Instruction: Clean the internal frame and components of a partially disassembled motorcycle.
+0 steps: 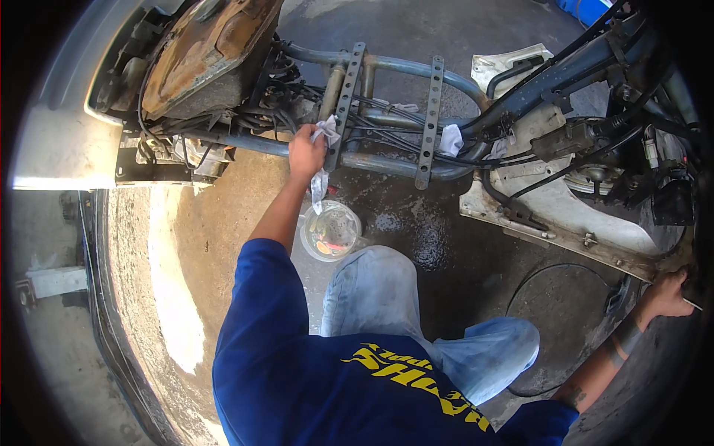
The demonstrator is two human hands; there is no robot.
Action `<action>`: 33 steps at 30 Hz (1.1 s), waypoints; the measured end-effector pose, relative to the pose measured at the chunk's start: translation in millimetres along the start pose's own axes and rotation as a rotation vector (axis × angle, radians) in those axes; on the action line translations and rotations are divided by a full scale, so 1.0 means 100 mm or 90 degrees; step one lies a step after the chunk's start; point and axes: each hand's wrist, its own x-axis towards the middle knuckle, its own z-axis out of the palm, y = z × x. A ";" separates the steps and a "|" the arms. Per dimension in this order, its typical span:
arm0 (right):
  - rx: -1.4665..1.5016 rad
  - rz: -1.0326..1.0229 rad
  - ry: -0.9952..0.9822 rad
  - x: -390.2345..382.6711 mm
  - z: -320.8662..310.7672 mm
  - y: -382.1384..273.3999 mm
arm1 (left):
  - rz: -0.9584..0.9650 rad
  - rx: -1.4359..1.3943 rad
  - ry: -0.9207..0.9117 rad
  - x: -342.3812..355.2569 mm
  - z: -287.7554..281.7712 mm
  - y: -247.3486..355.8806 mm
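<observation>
My left hand (307, 152) is closed on a white rag (320, 192), pressed to the near tube of a blue-grey metal scooter frame (387, 165). One end of the rag rises past my fingers beside a perforated metal strip (346, 104); the other hangs down. At the far right my right hand (667, 295) is closed by the lower edge of a dirty white body panel (539, 229). A small pale tip shows at its fingers, but what it holds is too dark to make out.
A clear bucket (304, 232) with water and colourful bits stands on the wet floor below my left hand. A second perforated strip (430, 123) and black cables cross the frame. A rusty tank (212, 56) is at upper left; a thin hose (547, 267) loops at right.
</observation>
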 end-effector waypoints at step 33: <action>-0.250 0.100 0.023 -0.21 0.05 -0.92 | 0.096 0.073 -0.116 1.07 0.37 -0.13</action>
